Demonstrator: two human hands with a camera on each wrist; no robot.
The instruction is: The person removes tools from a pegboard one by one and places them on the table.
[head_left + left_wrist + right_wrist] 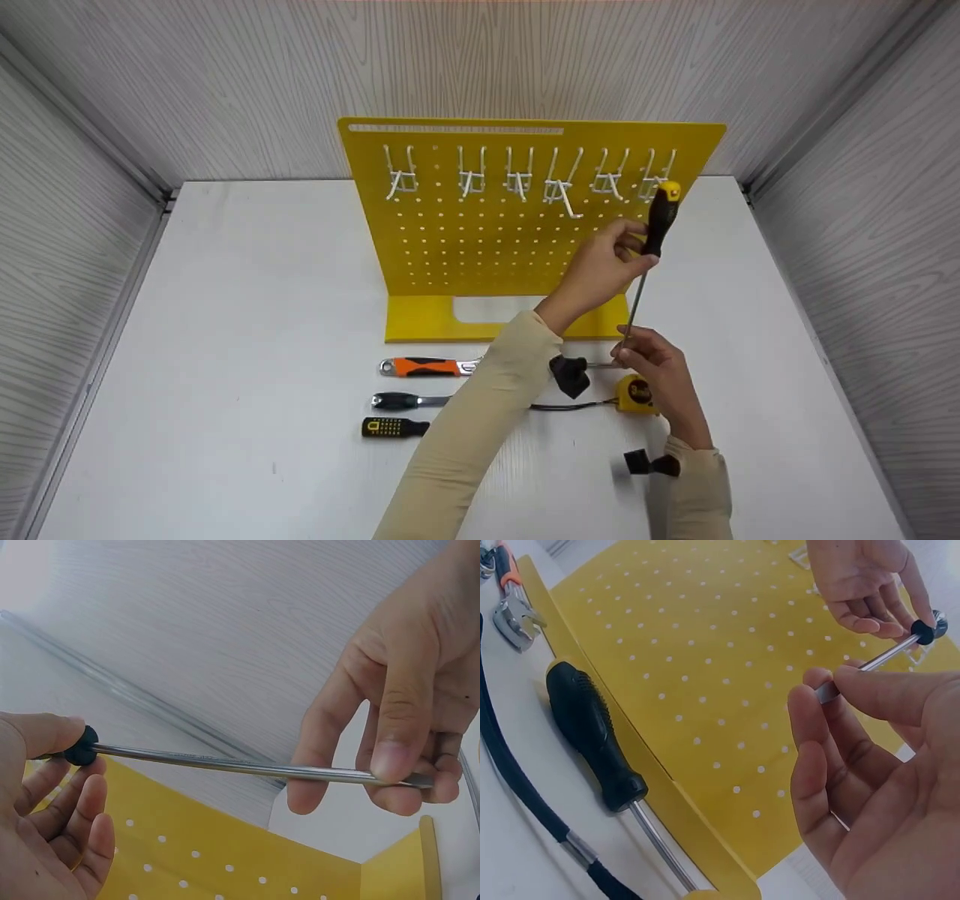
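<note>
A flathead screwdriver [661, 219] with a black handle and yellow end stands tilted, handle up, before the right side of the yellow pegboard [480, 247]. My left hand [604, 259] pinches it at the handle's lower end, where a black collar [81, 746] meets the shaft. Lower down, my right hand [660, 367] pinches the flat metal tip [827, 692] between thumb and fingers. Another screwdriver [592, 731] lies on the table along the pegboard's base. Under my right hand sits a yellow tape measure [636, 395] with a black strap [574, 407].
White hooks [568, 196] line the pegboard's upper part. Left of my left forearm lie an orange-handled adjustable wrench [426, 367], a black-handled metal tool [395, 401] and a black-and-yellow handle [390, 427]; the forearm hides their right ends. Panelled walls enclose the white table [225, 337].
</note>
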